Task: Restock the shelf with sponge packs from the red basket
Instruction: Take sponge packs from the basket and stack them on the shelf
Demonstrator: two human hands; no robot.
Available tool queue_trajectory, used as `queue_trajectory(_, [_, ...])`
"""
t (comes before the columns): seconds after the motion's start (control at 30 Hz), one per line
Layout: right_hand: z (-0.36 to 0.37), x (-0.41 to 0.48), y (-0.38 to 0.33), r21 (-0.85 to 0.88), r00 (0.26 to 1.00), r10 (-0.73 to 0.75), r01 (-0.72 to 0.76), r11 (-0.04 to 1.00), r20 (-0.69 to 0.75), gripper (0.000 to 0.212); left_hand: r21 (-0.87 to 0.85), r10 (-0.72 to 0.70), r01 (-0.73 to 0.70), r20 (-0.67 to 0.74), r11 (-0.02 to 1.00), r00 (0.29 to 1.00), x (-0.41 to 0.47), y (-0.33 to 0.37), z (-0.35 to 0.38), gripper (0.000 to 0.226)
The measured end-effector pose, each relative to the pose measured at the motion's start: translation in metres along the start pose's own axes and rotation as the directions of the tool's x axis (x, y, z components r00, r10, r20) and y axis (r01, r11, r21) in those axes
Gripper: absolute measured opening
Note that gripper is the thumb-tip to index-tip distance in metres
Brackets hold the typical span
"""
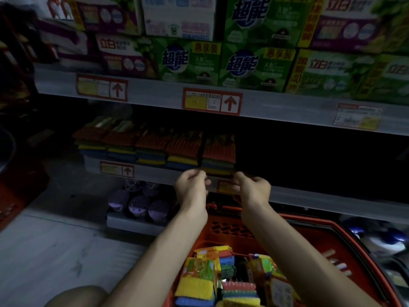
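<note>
Left hand [192,187] and right hand [252,189] each pinch a front corner of the rightmost sponge pack [219,155] on the shelf [155,175]; red basket [309,220] below.

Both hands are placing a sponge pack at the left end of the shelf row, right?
No: in the head view the left hand and right hand hold the sponge pack at the right end of the row, not its left.
</note>
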State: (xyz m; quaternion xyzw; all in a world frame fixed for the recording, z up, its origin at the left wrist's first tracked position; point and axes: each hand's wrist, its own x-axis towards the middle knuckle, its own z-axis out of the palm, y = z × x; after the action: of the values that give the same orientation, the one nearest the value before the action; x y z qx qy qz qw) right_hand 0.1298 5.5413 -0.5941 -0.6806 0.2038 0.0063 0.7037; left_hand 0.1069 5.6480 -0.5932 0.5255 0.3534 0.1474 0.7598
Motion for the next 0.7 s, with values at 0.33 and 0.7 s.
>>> queue_trajectory(0.33, [0.007, -0.001, -0.016, 0.131, 0.986, 0.142, -0.153, 0.979, 0.090, 0.012, -0.012, -0.092, 0.092, 0.054, 0.996, 0.994, 0.006, -0.003, 0.004, 0.012])
queue_trajectory(0.7, [0.011, -0.003, -0.024, 0.102, 0.973, 0.172, -0.189, 0.977, 0.151, 0.011, -0.008, -0.132, 0.133, 0.088, 0.991, 0.987, 0.014, 0.003, 0.007, 0.009])
